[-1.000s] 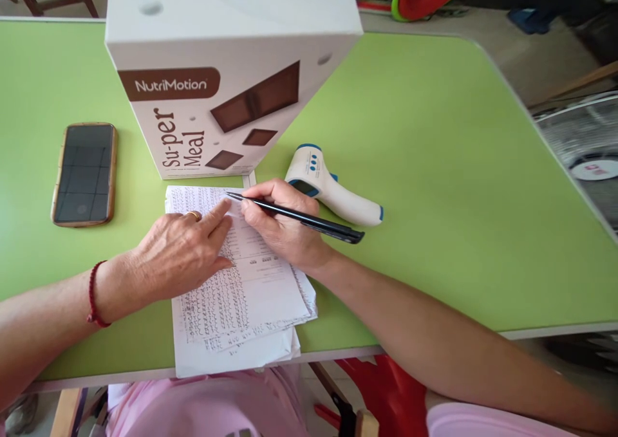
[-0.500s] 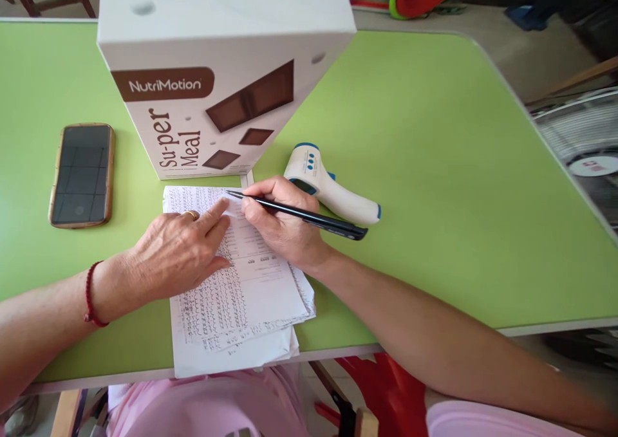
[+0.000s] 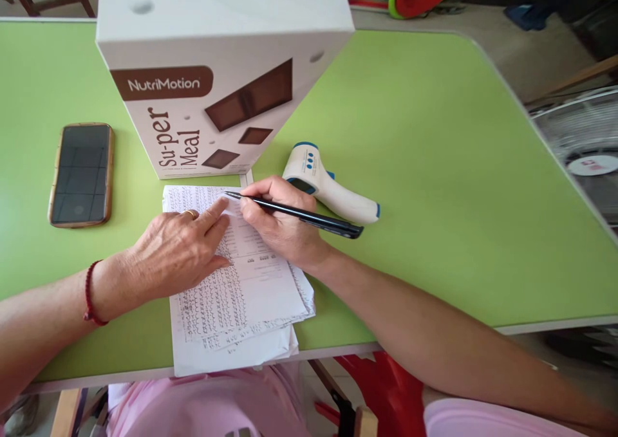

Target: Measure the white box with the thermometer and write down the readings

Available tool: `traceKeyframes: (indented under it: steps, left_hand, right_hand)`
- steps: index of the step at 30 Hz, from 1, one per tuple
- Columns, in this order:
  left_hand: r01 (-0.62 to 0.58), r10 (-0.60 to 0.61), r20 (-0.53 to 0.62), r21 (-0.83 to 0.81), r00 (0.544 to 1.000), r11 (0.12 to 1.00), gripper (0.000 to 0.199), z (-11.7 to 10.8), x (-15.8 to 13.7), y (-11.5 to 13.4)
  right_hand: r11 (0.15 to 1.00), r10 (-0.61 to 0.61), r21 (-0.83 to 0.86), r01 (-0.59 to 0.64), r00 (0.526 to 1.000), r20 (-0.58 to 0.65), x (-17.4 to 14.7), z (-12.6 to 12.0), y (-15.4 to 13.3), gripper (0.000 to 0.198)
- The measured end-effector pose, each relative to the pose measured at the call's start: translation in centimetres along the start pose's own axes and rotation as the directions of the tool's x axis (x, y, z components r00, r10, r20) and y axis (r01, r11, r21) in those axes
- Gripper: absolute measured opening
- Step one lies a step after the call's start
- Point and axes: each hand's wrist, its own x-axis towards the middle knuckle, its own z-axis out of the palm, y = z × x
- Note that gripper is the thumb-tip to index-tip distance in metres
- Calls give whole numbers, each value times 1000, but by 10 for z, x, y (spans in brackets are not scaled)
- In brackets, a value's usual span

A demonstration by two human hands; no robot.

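A black pen is pinched in my right hand, its tip on the upper part of a sheet of paper. Handwritten lines fill the sheet's left side, and printed text shows on its right. More sheets lie beneath it, down to the table's front edge. My left hand rests on the paper with fingers stretched out, its index fingertip close to the pen tip. Just beyond my right hand lies a white and blue infrared thermometer, partly behind the knuckles.
A tall white box with brown print stands right behind the paper. To the left lies a phone in a brown case. All rest on a green table. A fan stands beyond its right edge.
The pen's rear end has shifted slightly to the left. Both hands stay in nearly the same place on the paper.
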Motion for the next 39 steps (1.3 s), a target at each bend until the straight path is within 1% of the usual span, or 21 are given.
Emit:
traceKeyframes:
  steps: [4, 11, 20, 27, 32, 36, 39]
  left_hand:
    - [6, -6, -11, -2, 1000, 1000, 49, 0, 0, 0]
    - [-4, 4, -12, -4, 1000, 1000, 46, 0, 1, 0]
    - [-6, 6, -25, -10, 1000, 1000, 46, 0, 0, 0]
    - [-9, 9, -17, -8, 1000, 1000, 47, -1, 0, 0]
    - [-9, 9, -31, -16, 999, 1000, 46, 0, -1, -1]
    - [-6, 5, -31, -22, 1000, 1000, 47, -1, -1, 0]
    - [-5, 5, -24, -31, 1000, 1000, 47, -1, 0, 0]
  right_hand:
    - [1000, 12, -7, -12, 1000, 0, 0, 0, 0, 12]
    - [1000, -6, -3, 6, 1000, -4, 0, -1, 0, 11]
    - [999, 13, -51, -12, 1000, 19, 2, -2, -2, 13]
    - [1000, -14, -16, 14, 1000, -19, 1, -1, -1, 14]
    - [999, 26, -32, -28, 998, -54, 1, -2, 0, 15]
    - [1000, -11, -22, 9, 997, -82, 1, -2, 1, 14]
    - [999, -9, -31, 6, 997, -76, 2, -2, 1, 13]
